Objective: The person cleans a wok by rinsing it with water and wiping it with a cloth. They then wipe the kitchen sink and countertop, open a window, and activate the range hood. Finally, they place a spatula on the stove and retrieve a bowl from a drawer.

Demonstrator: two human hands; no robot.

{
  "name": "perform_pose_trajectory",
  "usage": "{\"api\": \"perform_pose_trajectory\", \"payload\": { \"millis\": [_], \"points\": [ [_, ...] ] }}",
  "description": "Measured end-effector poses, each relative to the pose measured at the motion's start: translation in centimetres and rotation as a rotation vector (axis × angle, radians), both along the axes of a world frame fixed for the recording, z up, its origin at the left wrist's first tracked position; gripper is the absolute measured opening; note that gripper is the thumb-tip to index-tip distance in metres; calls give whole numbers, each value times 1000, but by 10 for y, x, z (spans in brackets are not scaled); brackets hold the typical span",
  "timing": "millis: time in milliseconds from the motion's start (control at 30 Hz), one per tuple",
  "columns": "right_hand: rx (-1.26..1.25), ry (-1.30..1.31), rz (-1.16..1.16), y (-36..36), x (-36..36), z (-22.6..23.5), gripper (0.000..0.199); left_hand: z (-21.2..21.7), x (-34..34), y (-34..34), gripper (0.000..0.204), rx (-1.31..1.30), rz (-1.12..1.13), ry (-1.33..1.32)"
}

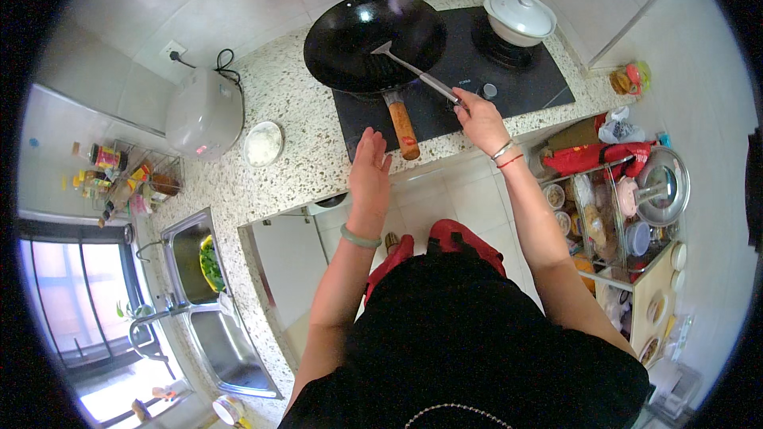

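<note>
Desk: the speckled stone desk (294,123) ran from the far right, under the cooker, round to the sink at my near left.
Cooktop: a black glass cooktop (524,79) sat in the desk at the far side, right of centre.
Sink: a steel sink (226,349) lay at the near left, with green leaves in the basin beside it.
Wok: a black wok (350,32) stood on the left burner, its wooden handle (404,129) pointing near, toward me.
Rice cooker: a pale grey rice cooker (204,114) stood on the desk, left of the wok, plugged into the wall.
Rack: a wire rack (616,214) of jars and a glass lid stood on my right, below the desk.
Pot: a white lidded pot (519,16) sat on the right burner, well apart from the wok.
Right hand: my right hand (479,117) was clamped on the near end of the spatula's handle, over the cooktop.
Left hand: my left hand (369,168) was open and flat, fingers together, holding nothing, just left of the wok's wooden handle at the desk's near edge.
Spatula: the metal spatula (413,71) slanted up from my right hand, its blade resting inside the wok.
Dish: a small white dish (263,144) lay on the desk between the rice cooker and the cooktop.
</note>
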State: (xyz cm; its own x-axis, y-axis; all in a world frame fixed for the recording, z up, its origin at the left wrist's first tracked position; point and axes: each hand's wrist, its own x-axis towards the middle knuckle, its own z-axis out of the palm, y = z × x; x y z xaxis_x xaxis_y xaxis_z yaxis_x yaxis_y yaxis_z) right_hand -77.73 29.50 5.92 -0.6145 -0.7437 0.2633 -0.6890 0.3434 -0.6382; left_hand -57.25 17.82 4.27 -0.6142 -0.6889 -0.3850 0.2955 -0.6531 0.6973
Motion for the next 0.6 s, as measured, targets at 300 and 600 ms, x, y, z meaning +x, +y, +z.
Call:
{"api": "perform_pose_trajectory", "payload": {
  "millis": [300, 600],
  "points": [
    [-211, -413, -292, 38, 30, -21, 38, -27, 16, 21, 45, 113, -193, -36],
    [-491, -1282, -228, -15, -3, -9, 55, -32, 11, 39, 46, 194, -311, 21]
  ]
}}
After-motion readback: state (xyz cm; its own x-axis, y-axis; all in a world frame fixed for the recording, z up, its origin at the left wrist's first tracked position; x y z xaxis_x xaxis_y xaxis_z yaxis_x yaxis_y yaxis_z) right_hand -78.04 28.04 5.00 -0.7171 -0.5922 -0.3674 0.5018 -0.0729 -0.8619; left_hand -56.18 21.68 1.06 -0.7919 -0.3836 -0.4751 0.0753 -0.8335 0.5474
